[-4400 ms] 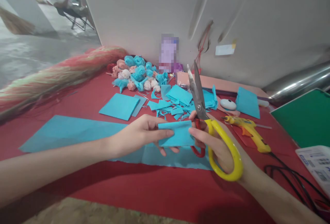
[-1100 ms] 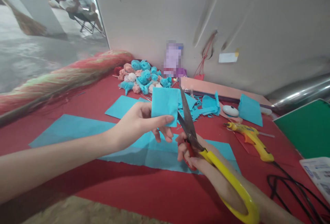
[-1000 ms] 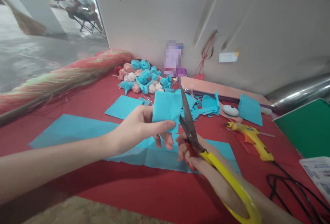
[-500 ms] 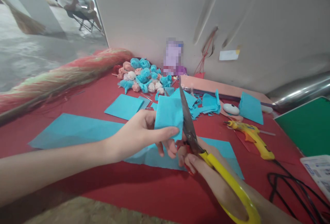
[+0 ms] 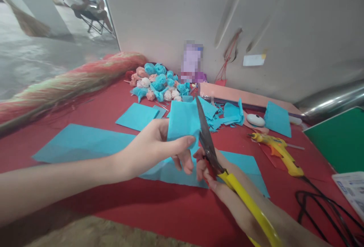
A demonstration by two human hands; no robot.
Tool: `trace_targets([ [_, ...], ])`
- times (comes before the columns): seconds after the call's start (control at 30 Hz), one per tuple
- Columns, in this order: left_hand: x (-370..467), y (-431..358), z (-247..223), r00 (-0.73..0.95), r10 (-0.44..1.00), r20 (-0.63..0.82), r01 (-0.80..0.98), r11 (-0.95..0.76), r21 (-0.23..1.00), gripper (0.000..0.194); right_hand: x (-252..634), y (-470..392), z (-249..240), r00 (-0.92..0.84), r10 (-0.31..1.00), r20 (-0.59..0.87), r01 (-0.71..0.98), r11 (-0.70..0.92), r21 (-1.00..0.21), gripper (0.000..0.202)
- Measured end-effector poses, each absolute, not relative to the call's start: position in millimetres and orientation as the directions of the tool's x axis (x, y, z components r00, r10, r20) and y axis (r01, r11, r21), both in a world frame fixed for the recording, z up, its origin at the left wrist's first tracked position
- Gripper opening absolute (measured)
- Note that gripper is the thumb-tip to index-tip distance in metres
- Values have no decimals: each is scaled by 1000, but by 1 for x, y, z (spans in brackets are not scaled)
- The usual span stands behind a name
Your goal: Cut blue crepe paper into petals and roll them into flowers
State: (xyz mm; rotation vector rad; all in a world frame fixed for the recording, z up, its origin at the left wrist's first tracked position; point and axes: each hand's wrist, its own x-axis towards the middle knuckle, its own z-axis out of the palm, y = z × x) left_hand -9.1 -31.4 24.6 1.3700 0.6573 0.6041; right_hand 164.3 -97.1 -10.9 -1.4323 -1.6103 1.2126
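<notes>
Between the thumb and fingers of my left hand [image 5: 159, 143] is a folded piece of blue crepe paper [image 5: 183, 120], held upright above the table. My right hand [image 5: 224, 186] grips a pair of scissors [image 5: 209, 144] with a yellow handle loop; a red part shows under my fingers. The dark blades point up and away, lying along the right edge of the folded paper. Whether the paper sits between the blades I cannot tell. Beneath both hands a long blue paper strip [image 5: 93, 141] lies across the red table. A folded blue paper square [image 5: 138, 116] is behind my left wrist.
Paper flowers [image 5: 159, 84] are heaped at the back, beside blue scraps [image 5: 217, 120]. A yellow glue gun [image 5: 280, 152] with a black cord [image 5: 315, 205] lies right, near a green board [image 5: 338, 141]. A straw broom [image 5: 71, 76] borders the left. A person [image 5: 82, 4] reclines far off.
My left hand and the folded paper have shifted slightly left. The scissors have tilted a little and their tip has moved left and down. Things on the table look the same.
</notes>
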Motion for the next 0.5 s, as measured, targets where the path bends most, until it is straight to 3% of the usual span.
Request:
trace_targets([
  [0.23,-8,-34,26,700,710,-73,-12,114,993,29,162,-104,3,-139,956,-260,504,-158,-849,17],
  [0.5,-7,-37,24,716,692,-96,-20,158,987,24,173,-105,-12,-264,955,-137,376,-29,-926,21],
])
